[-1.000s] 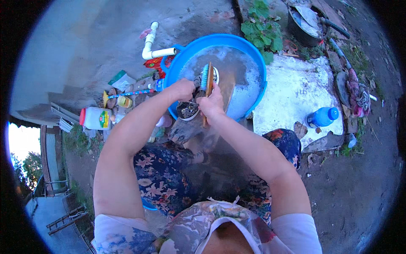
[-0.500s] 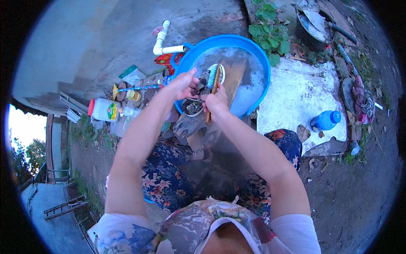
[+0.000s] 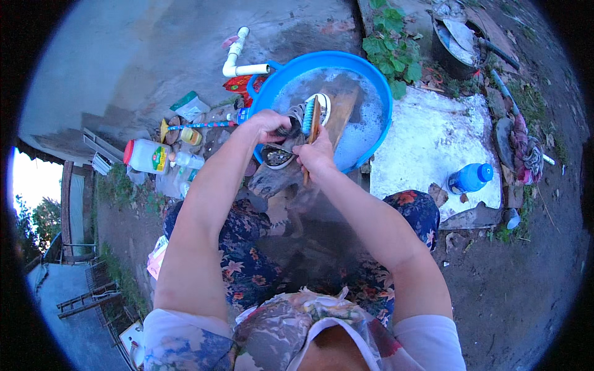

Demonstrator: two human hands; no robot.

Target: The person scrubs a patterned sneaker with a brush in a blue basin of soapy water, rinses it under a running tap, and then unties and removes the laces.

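Observation:
A dark shoe with a white sole edge (image 3: 278,157) lies over the wooden board (image 3: 344,117), which slopes into a blue basin (image 3: 388,102) of sudsy water. My left hand (image 3: 271,127) is closed on the upper side of the shoe, its fingertips partly hidden. In my right hand (image 3: 317,153) is a wooden-handled scrub brush (image 3: 316,112), gripped near its lower end. The brush's pale blue bristles face left, against or very close to the shoe; contact is hard to make out.
Left of the basin stand a red-lidded clear jar (image 3: 147,157), small bottles and a striped stick (image 3: 210,124). A white pipe (image 3: 247,70) juts above the basin's rim. On a white slab (image 3: 408,145) to the right sits a blue bottle (image 3: 470,178). A dark bucket (image 3: 458,46) is far right.
My left hand, held with its fingers apart before, has come down and closed on the shoe. My right hand keeps the brush in nearly the same place.

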